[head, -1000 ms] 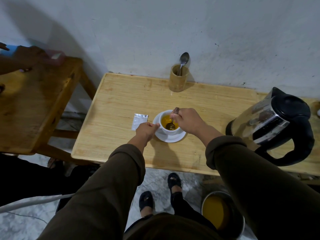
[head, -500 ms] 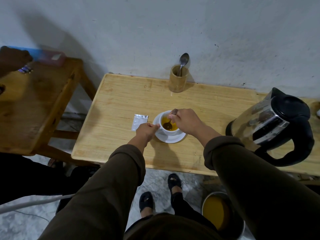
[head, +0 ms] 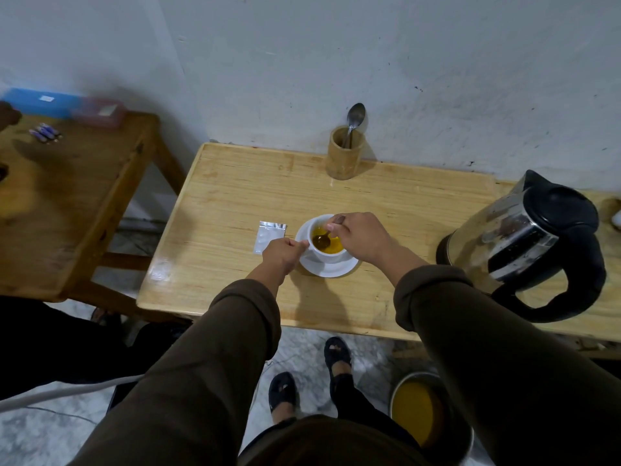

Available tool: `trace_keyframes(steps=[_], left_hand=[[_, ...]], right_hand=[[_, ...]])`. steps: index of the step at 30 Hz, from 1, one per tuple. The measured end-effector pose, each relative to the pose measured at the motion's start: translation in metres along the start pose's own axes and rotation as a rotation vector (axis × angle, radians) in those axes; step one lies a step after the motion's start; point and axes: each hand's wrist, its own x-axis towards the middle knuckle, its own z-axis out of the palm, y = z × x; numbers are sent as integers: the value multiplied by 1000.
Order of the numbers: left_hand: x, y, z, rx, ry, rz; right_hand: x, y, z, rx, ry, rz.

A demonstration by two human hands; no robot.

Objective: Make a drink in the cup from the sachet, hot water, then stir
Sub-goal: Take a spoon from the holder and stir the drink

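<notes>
Right hand (head: 358, 237): pinching the spoon (head: 325, 239) — bowl now swept to the cup's 9 o'clock, stirring underway.
Left hand (head: 284, 254): clasping the cup (head: 327, 255) at 9 o'clock.
Sachet (head: 270, 236): empty-looking, at 9 o'clock — only stirring remains.

Scuffed whitish wall (head: 336, 45) runs along the far side, with a light wood tabletop (head: 235, 196) pushed against it. Darker wooden table (head: 67, 196) sits to the left. Grey marbled floor (head: 302, 351) underneath, lighting's pretty dim.
</notes>
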Motion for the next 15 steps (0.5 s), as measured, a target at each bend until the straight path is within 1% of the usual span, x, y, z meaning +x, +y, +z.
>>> trace_keyframes(steps=[4,7,10,15], left_hand=[[1,0,0,2,-1,3],[0,0,0,8,1,6],[-1,1,0,9,4,6],[-1,1,0,-7,0,-7]], right_hand=[[2,2,-3,-44,5,14],[4,3,-4,-96,41,51],[4,4,-3,-47,76,67],[-1,2,-2,9,20,23]])
